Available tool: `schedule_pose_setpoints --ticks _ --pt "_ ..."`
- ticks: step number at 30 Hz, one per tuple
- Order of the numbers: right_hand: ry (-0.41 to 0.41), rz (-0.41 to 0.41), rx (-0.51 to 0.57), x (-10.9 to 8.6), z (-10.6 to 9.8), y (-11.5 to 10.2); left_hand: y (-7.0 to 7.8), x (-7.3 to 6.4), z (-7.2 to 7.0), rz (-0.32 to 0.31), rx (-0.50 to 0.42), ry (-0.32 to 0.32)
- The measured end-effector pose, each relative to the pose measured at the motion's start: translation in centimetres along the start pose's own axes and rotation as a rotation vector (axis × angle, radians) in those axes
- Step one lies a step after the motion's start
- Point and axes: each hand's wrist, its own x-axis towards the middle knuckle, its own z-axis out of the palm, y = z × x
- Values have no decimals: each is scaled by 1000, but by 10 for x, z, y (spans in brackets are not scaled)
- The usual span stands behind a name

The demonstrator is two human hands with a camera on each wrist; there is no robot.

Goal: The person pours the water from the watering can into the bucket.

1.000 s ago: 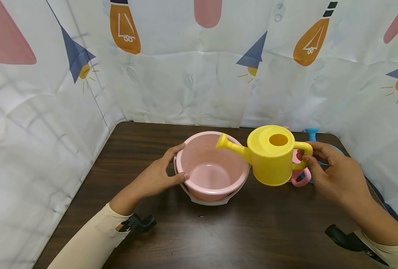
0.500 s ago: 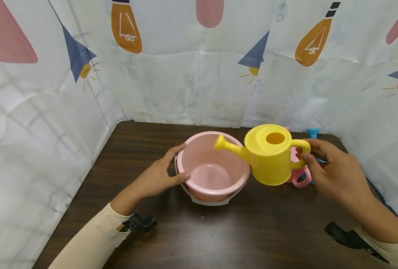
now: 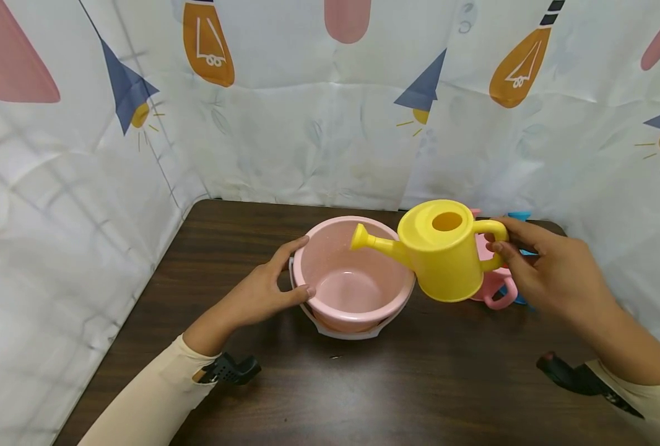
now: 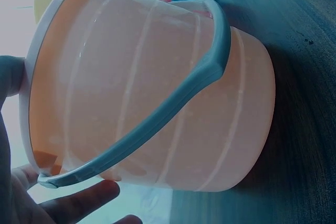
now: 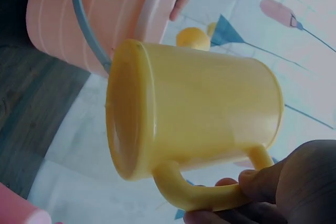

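A pink bucket (image 3: pixel 354 314) stands upright on the dark wooden table, its grey handle (image 4: pixel 157 129) hanging down along the side. My left hand (image 3: pixel 263 288) holds the bucket by its left rim, the thumb over the edge and other fingers spread along the outside. From the right, my right hand (image 3: pixel 558 269) grips the loop handle of a yellow watering can (image 3: pixel 444 263) between thumb and fingers. This can is raised above the table, slightly tilted, with its spout (image 3: pixel 377 241) over the bucket's opening. The bucket's visible inside is bare pink plastic.
Behind the yellow can, a pink watering can (image 3: pixel 499 288) and a blue one (image 3: pixel 519 215) stand at the table's back right, partly hidden. A printed white curtain (image 3: pixel 330 142) hangs behind and to the left of the table (image 3: pixel 363 396).
The yellow watering can has moved a little left and up, its spout tipping slightly lower relative to the body. My left hand and the bucket have stayed in place.
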Motion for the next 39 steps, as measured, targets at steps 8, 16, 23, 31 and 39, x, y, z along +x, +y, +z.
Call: schedule_pose_setpoints --ticks 8,16,23,31,39 --pt "-5 -18 -21 7 -1 -2 -2 1 1 13 -52 -10" --pt "-13 -14 -40 9 -3 -4 -1 0 1 16 -62 -7" --pt "-19 -43 -62 12 -4 -7 -3 1 2 28 -78 -6" --pt "-19 -87 -89 14 -5 -10 -2 0 3 27 -80 -7" --pt "-16 -149 -92 18 -7 -12 0 0 3 26 -94 -13"
